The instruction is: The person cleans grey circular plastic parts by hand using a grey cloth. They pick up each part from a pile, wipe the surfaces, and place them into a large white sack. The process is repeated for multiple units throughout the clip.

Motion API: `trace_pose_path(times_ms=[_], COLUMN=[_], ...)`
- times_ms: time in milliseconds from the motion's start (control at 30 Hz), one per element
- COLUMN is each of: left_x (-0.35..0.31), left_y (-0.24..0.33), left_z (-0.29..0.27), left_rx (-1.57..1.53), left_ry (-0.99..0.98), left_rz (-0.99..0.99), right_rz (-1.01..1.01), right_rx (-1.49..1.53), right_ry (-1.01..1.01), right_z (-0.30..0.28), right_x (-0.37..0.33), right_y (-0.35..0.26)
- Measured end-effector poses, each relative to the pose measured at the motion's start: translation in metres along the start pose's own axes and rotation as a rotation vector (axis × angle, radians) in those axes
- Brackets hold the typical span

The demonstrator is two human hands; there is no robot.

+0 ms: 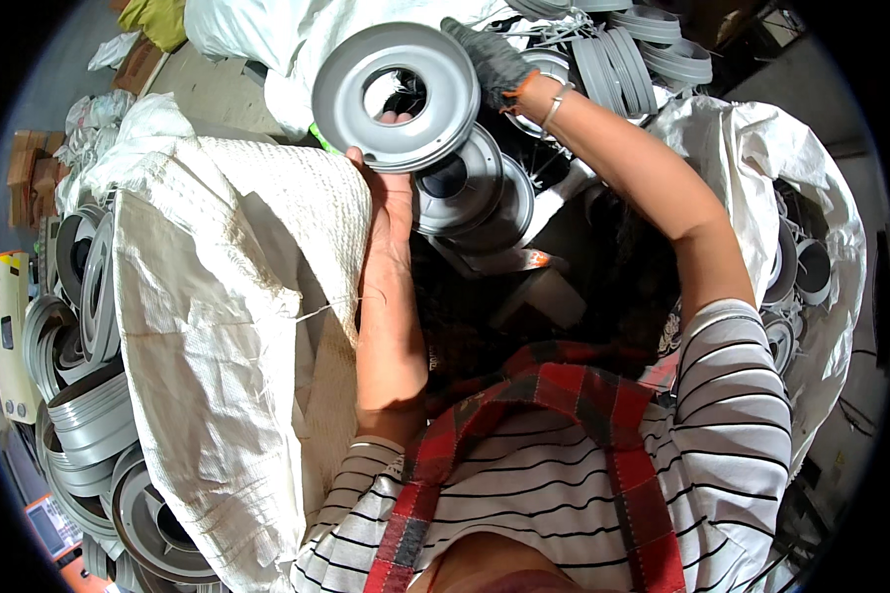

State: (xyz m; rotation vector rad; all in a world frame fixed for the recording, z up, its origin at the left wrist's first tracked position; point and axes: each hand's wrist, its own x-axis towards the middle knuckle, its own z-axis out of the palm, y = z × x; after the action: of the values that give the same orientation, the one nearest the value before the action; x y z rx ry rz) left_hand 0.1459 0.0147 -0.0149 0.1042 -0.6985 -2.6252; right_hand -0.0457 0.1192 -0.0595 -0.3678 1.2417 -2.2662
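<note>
A round grey dished ring (pixel 331 94) with a large hole in its middle is held up at the top centre. My bare left hand (pixel 393 193) supports it from below, thumb at the lower left rim, with fingertips showing through the hole. My right hand (pixel 499 67), in a grey glove with an orange cuff, lies against the ring's upper right edge, its fingers partly hidden. Just beneath the ring are more grey round parts (pixel 480 188), overlapping one another.
White woven sacks stand at my left (pixel 208 326) and right (pixel 811 148). Stacked grey rings (pixel 94 425) fill the far left; more rings (pixel 618 74) lie at the upper right. A beige machine casing (pixel 12 336) and cardboard boxes (pixel 30 173) are at the left edge.
</note>
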Motion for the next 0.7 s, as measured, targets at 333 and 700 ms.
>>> trace_pose_path(times_ms=[333, 700], left_x=[-0.001, 0.006], left_y=[0.008, -0.013], left_z=[-0.011, -0.018], left_rx=[0.163, 0.23], left_ry=[0.234, 0.188], left_rz=[0.225, -0.016], right_rz=[-0.313, -1.017], right_rx=[-2.001, -1.338], right_ry=[-0.098, -0.286], right_z=[-0.024, 0.028], right_x=[0.058, -0.064], right_y=[0.075, -0.042])
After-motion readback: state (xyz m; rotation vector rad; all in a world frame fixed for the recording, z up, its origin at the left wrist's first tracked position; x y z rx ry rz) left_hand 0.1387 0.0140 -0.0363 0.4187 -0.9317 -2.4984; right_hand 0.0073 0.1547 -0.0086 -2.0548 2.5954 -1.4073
